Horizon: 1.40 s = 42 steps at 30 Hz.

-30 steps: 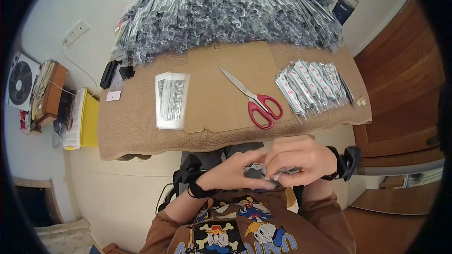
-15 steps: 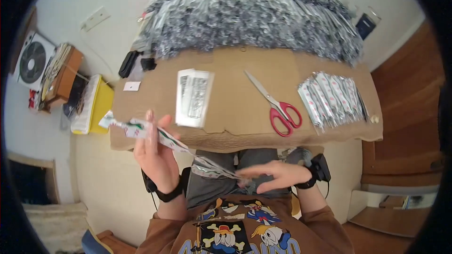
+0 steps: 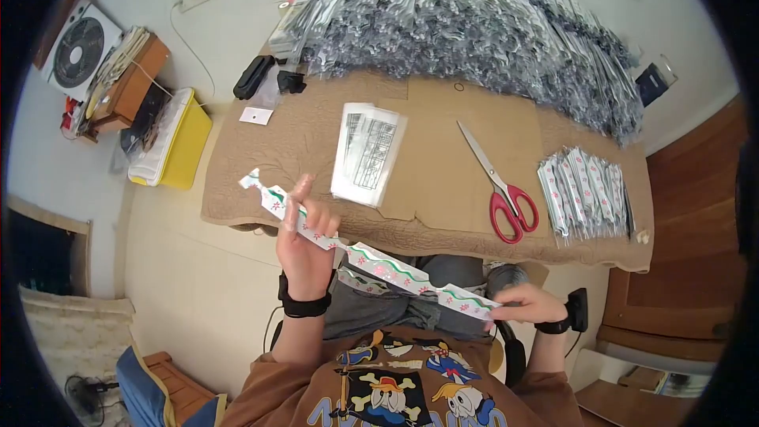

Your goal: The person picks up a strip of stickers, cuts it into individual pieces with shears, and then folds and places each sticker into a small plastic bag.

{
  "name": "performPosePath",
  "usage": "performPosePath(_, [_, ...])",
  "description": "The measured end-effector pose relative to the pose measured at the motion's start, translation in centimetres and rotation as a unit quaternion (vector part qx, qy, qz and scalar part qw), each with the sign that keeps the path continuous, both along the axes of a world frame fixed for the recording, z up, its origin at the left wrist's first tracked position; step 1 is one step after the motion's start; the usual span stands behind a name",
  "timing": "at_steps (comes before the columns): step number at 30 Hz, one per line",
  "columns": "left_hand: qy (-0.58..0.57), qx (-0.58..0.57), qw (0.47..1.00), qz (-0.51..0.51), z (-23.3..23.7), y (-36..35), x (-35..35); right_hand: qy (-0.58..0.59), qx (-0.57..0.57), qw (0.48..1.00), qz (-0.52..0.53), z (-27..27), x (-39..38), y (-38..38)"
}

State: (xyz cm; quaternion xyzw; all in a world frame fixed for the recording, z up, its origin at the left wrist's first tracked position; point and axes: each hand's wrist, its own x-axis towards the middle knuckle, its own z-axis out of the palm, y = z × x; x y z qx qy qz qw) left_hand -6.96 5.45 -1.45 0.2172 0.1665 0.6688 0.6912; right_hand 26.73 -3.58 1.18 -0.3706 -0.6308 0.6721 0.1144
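A long white strip (image 3: 387, 267) printed with pink flowers and a green wavy line stretches between my hands, notched in at intervals. My left hand (image 3: 304, 241) is closed around its left part, and a short end sticks out past the fingers. At the other end, my right hand (image 3: 526, 303) pinches the strip between thumb and fingers. Behind it, over my lap, a second length of the same printed strip (image 3: 364, 281) shows partly. On the table ahead lie white sheets in clear film (image 3: 365, 154) and red-handled scissors (image 3: 506, 190) with nearly closed blades.
A bundle of flower-printed clear packets (image 3: 585, 194) lies at the table's right. A large heap of similar packets (image 3: 474, 28) fills the back. A black case (image 3: 254, 77) and a white card (image 3: 255, 115) sit at the left; a yellow bin (image 3: 188, 142) stands beside the table.
My right hand has moved right and now pinches the strip's end. The slack, twisted strip is drawn out straight and flat. The view has shifted, so the table appears further right.
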Motion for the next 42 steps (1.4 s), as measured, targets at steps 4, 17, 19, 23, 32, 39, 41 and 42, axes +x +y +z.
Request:
performPosePath(4, [-0.048,-0.008,0.997,-0.059,0.1,-0.7,2.4,0.272,0.098,0.957,-0.037,1.0,-0.4,0.7])
performPosePath(17, [0.276,-0.027,0.952,-0.132,-0.2,-4.8,8.3,0.154,-0.195,0.957,-0.147,-2.4,-9.4,3.1])
performPosePath(19, [0.309,-0.004,0.943,-0.122,0.1,-4.2,7.7,0.205,-0.166,0.959,-0.100,-2.5,-8.8,2.5])
performPosePath(23, [0.251,0.059,0.966,0.008,2.8,-1.3,3.1,0.074,0.000,0.996,0.041,-3.0,-4.1,1.9])
performPosePath(32, [-0.048,-0.086,0.986,-0.133,1.7,-1.3,4.2,0.412,-0.010,0.906,-0.096,0.7,-4.4,1.7])
performPosePath(39, [0.212,-0.057,0.969,-0.109,0.1,-4.6,9.2,0.170,-0.169,0.955,-0.172,-2.2,-10.0,3.0])
performPosePath(41, [0.205,-0.072,0.958,-0.189,-0.1,-4.4,8.0,0.185,-0.131,0.962,-0.153,-2.3,-9.7,2.1])
performPosePath(42, [0.206,-0.072,0.957,-0.190,0.5,-4.1,7.3,0.199,-0.090,0.966,-0.136,-2.3,-9.3,1.7])
